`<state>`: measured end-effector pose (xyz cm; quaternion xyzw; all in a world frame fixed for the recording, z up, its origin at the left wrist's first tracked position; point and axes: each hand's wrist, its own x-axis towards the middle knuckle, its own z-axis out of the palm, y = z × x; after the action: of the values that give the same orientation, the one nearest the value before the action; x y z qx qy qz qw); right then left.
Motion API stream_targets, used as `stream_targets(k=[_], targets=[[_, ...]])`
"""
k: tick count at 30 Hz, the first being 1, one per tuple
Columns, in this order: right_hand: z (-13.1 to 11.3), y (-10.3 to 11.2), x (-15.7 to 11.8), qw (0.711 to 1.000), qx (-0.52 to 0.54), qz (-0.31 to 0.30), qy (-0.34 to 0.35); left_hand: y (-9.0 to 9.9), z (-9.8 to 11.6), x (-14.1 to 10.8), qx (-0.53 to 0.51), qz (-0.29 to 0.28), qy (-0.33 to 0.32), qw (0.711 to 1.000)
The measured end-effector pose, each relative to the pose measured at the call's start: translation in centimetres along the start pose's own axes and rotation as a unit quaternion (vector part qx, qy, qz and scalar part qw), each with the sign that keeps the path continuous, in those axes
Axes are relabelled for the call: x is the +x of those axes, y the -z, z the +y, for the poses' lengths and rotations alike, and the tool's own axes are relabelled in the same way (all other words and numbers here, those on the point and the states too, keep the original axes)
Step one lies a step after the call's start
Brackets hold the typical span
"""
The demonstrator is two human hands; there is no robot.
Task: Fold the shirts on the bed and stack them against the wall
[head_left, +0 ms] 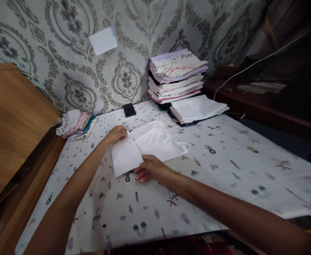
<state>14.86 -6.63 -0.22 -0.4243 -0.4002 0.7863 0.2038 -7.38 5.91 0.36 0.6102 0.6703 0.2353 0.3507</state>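
A white cloth [155, 140], partly folded over at its left end, lies on the patterned bed sheet [197, 198]. My left hand [117, 134] pinches the upper corner of the folded flap. At the flap's lower right edge, my right hand [152, 169] grips the cloth between thumb and fingers, with the other fingers curled below. The rest of the cloth spreads flat to the right, slightly wrinkled.
Behind stands a tall stack of folded clothes [178, 76], with a lower folded white pile [197, 109] before it. Small folded garments [77, 124] lie at left near a wooden panel [14, 120]. A black flat object [129, 110] rests by the wall. A white cable [251, 67] hangs at right.
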Motion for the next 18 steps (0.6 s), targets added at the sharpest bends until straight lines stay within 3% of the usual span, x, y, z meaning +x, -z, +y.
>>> stream_targets(k=[3, 5, 8, 11, 14, 18], targets=[[-0.3, 0.4, -0.4, 0.998, -0.067, 0.0, -0.006, -0.9, -0.7, -1.3, 0.028, 0.052, -0.033, 0.998], [-0.7, 0.9, -0.6, 0.981, -0.182, 0.035, 0.048, -1.6, -1.3, -3.1, 0.076, 0.087, -0.087, 0.99], [-1.6, 1.5, -0.1, 0.892, -0.384, 0.123, 0.203, -3.2, -2.3, -6.4, 0.194, 0.104, -0.198, 0.955], [-2.2, 1.8, 1.5, 0.789, -0.513, 0.153, 0.301, -4.8, -3.1, -9.1, 0.292, 0.062, -0.202, 0.933], [-2.5, 2.0, 3.3, 0.719, -0.608, 0.157, 0.298, -5.5, -3.2, -10.2, 0.344, 0.023, -0.156, 0.926], [-3.4, 1.5, 4.8, 0.686, -0.655, 0.164, 0.272, -5.2, -2.9, -10.2, 0.356, 0.008, -0.142, 0.924]])
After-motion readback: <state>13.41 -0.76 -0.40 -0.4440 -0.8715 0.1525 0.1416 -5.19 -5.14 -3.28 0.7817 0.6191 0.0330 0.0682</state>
